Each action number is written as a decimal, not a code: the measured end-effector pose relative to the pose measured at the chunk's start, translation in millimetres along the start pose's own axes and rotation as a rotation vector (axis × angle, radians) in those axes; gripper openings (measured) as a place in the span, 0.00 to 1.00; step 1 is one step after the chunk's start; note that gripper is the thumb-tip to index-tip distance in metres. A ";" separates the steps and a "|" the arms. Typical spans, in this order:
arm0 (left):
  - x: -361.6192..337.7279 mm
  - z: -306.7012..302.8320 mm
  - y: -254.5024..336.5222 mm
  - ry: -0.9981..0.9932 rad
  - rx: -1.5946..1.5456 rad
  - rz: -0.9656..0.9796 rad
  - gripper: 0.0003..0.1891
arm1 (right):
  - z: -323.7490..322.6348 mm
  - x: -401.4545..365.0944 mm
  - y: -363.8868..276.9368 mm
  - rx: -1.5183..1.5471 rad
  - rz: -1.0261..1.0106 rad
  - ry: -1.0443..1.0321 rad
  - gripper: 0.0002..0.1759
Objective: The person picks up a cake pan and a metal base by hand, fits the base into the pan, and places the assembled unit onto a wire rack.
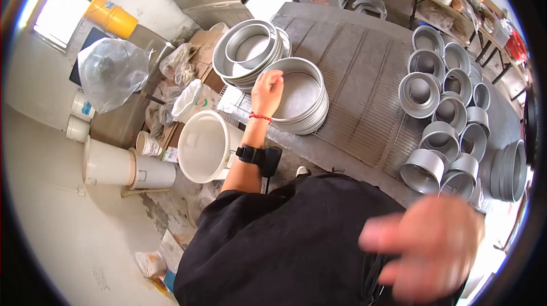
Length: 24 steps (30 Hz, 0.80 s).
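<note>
My left hand [268,94], with a red bead bracelet and a black device strapped to the forearm, is at the left rim of a stack of round metal cake pans [305,98]. Its fingers curl in at the rim of the top pan. Just behind it stands another stack of wide pans [225,58], with a smaller ring-shaped pan [250,44] resting inside the top one. My right hand [433,243] is close to the camera at the lower right, smeared by motion. Its thumb and fingers look apart, and I see nothing between them.
The stacks rest on a metal table [359,78] with ribbed panels. Several small round tins [419,95] lie in rows to the right, beside larger stacked rings [509,172]. A white bucket [205,146] stands left of my arm. Plastic bags [114,72] and a yellow bucket [111,17] are farther left.
</note>
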<state>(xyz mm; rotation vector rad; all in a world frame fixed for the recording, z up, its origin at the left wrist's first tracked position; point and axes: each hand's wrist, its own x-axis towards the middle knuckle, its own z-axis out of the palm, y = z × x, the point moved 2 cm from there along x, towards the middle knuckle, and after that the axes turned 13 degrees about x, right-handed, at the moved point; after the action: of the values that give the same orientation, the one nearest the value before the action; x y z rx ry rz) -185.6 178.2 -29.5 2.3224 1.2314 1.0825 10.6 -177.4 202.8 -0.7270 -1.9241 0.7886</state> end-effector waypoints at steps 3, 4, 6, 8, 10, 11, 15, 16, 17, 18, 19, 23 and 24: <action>10.9 -4.8 -52.5 -0.019 0.216 -0.035 0.14 | 63.4 72.2 -17.3 -0.160 -0.350 0.448 0.08; 13.7 -6.9 -65.9 -0.070 0.253 -0.046 0.18 | 67.1 87.5 -14.0 -0.170 -0.330 0.342 0.08; 13.5 -3.0 -92.3 -0.148 0.231 -0.102 0.25 | 67.7 112.9 -2.0 -0.155 -0.302 0.040 0.07; 12.5 -0.1 -111.3 -0.212 0.206 -0.069 0.31 | 85.4 136.9 6.5 -0.132 -0.331 -0.003 0.09; 10.1 3.1 -125.0 -0.312 0.225 -0.027 0.33 | 121.9 161.5 22.2 -0.116 -0.377 0.215 0.15; 9.9 7.1 -134.5 -0.334 0.171 -0.012 0.34 | 139.2 168.2 32.0 -0.085 -0.386 0.272 0.17; 26.6 5.8 -147.3 -0.415 0.192 0.045 0.25 | 152.5 201.8 34.8 -0.045 -0.324 0.189 0.15; 30.9 3.5 -148.2 -0.401 0.219 0.084 0.22 | 145.6 208.9 29.6 -0.059 -0.292 0.120 0.13; 34.5 6.5 -156.6 -0.371 0.211 0.148 0.19 | 143.3 216.6 28.3 -0.060 -0.271 0.071 0.12; 38.5 6.2 -158.1 -0.376 0.186 0.182 0.17 | 149.5 220.9 29.9 -0.041 -0.275 0.104 0.10; 41.8 7.5 -161.8 -0.379 0.150 0.216 0.15 | 156.0 225.0 31.3 -0.021 -0.280 0.136 0.09; 49.0 11.6 -163.8 -0.396 0.184 0.209 0.13 | 177.7 229.9 34.2 -0.163 -0.327 0.242 0.07; 51.1 12.0 -161.5 -0.431 0.203 0.179 0.13 | 177.5 228.9 30.6 -0.261 -0.329 0.239 0.08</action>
<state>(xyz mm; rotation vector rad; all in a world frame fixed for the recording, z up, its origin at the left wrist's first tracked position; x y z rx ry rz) -252.6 315.4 -103.9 2.6722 1.0196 0.4746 -238.2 -28.3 229.0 -0.6049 -1.8782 0.2386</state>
